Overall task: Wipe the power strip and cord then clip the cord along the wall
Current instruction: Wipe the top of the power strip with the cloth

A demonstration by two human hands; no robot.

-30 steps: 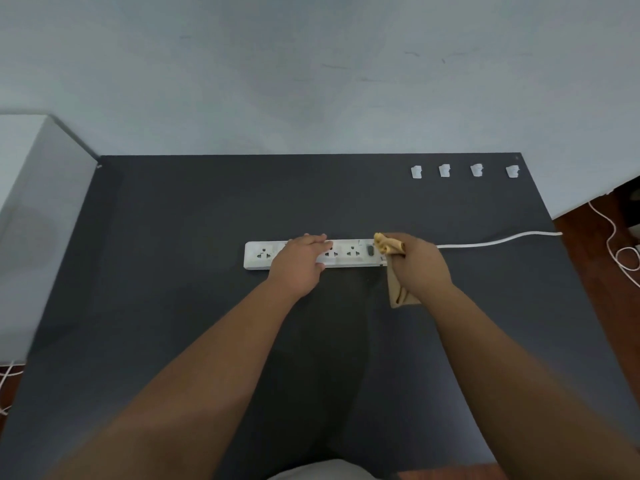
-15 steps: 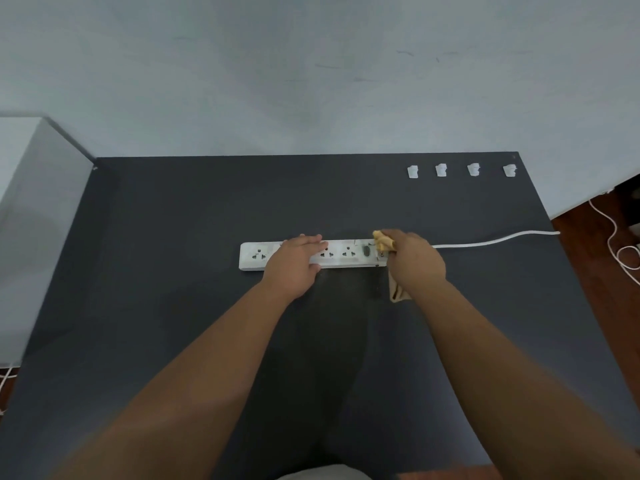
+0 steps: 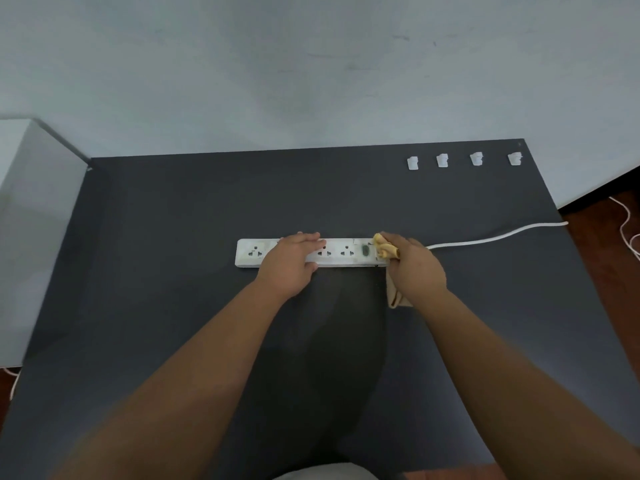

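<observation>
A white power strip [image 3: 341, 252] lies across the middle of the dark table [image 3: 173, 237]. My left hand [image 3: 289, 263] lies flat on its middle, fingers pointing right, pressing it down. My right hand [image 3: 417, 270] is closed on a yellow cloth [image 3: 384, 249], which is bunched against the strip's right end beside the green switch [image 3: 364, 251]. A tail of the cloth hangs out below my palm. The white cord [image 3: 495, 237] runs from under my right hand to the table's right edge. Several white cord clips [image 3: 460, 160] sit in a row at the far right of the table.
A pale wall [image 3: 311, 81] rises behind the table's far edge. A white cabinet [image 3: 31, 220] stands at the left. On the wooden floor to the right lies more white cord [image 3: 627, 230].
My right hand with the cloth has slid slightly left along the strip's right end. My left hand stays pressed on the strip.
</observation>
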